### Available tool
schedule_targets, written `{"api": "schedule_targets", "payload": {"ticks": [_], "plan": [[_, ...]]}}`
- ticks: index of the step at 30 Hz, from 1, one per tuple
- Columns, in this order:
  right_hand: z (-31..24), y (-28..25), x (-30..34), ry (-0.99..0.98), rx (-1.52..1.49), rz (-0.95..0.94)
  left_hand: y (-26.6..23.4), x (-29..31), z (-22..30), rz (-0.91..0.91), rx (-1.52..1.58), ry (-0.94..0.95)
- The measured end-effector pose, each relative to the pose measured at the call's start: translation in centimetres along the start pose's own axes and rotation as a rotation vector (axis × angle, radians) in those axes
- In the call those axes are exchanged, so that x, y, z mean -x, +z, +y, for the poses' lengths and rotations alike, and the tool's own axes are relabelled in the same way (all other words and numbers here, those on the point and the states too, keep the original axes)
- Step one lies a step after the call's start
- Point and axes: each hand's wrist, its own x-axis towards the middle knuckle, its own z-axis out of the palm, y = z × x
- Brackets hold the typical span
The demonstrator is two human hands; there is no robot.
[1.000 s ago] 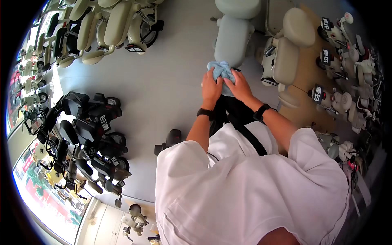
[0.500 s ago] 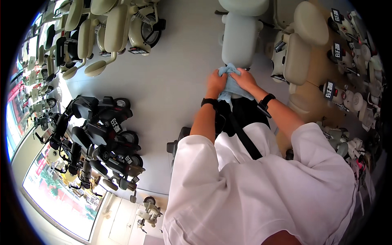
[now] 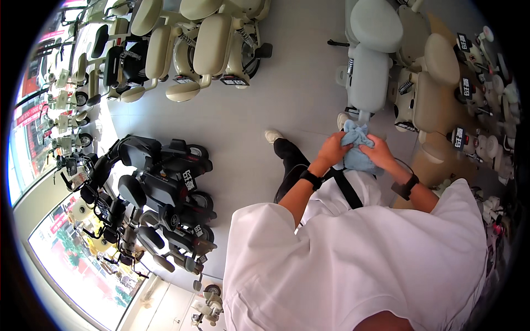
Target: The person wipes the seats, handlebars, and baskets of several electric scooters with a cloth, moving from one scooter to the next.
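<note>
A crumpled light-blue cloth [image 3: 359,157] is bunched up in front of my body, gripped from both sides. On its left edge, my left hand [image 3: 333,149] is closed with the fingers curled into the fabric. From the other side my right hand [image 3: 379,151] pinches the cloth, its thumb on top. Part of the cloth hangs down below the hands. Just beyond them stands the grey scooter seat [image 3: 369,77], apart from the cloth. Each wrist wears a black band.
Cream scooters [image 3: 212,44] line the far left, and black scooters [image 3: 160,182] stand at the left. A beige scooter [image 3: 433,105] is close at the right, with more light scooters behind it. One of my shoes [image 3: 273,135] is on the grey floor [image 3: 243,121].
My hands and the cloth now appear farther right and slightly lower in the view. The surrounding scooters have shifted right too, and my feet have come into sight. Both hands still grip the cloth.
</note>
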Motion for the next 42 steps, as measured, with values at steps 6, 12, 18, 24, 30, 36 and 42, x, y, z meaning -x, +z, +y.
{"api": "schedule_targets", "payload": {"ticks": [6, 12, 18, 24, 30, 36, 42], "plan": [[-6.3, 11.9, -2.4, -0.171, -0.125, 0.012, -13.4, 7.0, -3.7, 0.126, 0.115, -0.12], [-18.5, 19.2, -5.6, -0.306, -0.173, -0.009, -23.4, 10.1, -7.0, 0.478, 0.264, -0.04], [-27.4, 24.1, -11.5, -0.478, -0.237, 0.046, -32.5, 9.2, -8.4, 0.705, 0.125, 0.031], [-36.4, 28.0, -21.2, -0.71, -0.24, 0.142, -43.3, 5.7, -6.5, 0.955, -0.185, 0.034], [-45.4, 31.5, -29.8, -0.872, 0.062, -0.148, -45.6, 3.4, -11.1, 1.466, 0.188, -0.203], [-41.8, 35.5, -35.2, -0.633, -0.03, -0.581, -40.1, 1.1, -19.0, 1.484, 0.713, -0.397], [-41.2, 35.1, -35.5, -0.435, -0.221, -0.703, -39.6, -4.3, -17.6, 1.604, 1.589, -0.029]]}}
